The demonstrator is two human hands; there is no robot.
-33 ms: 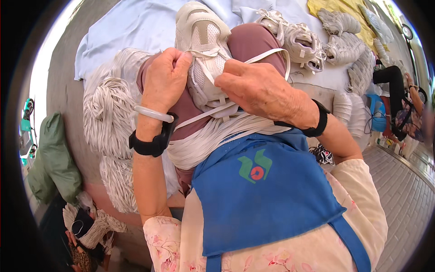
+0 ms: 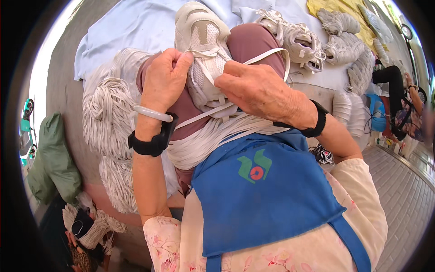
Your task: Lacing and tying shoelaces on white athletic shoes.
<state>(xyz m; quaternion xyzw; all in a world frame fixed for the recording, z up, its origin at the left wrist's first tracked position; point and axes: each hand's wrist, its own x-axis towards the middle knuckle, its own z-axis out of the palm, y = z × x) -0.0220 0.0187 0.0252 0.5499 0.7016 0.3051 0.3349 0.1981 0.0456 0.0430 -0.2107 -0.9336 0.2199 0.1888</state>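
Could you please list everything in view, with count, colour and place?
Shoe: one, cream, between the hands
Lace: one or more, white, at the shoe
Lap lace bundle: one, white, below the shoe
Left lace bundles: several, white, left of lap
Spare shoes: two or more, cream, upper right
Wrapped stacks: several, greyish white, right
Cloth: at least one, pale blue, top
Sheet: one, yellow, upper right
Sack: at least one, green, far left
Other people: two, patterned clothes, lower left, far right
Apron: one, blue, on torso
Trousers: one pair, mauve, legs
Wristbands: two, black, one per wrist
Bracelet: one, whitish, left wrist
Left hand: one, bare, gripping lace
Right hand: one, bare, gripping lace
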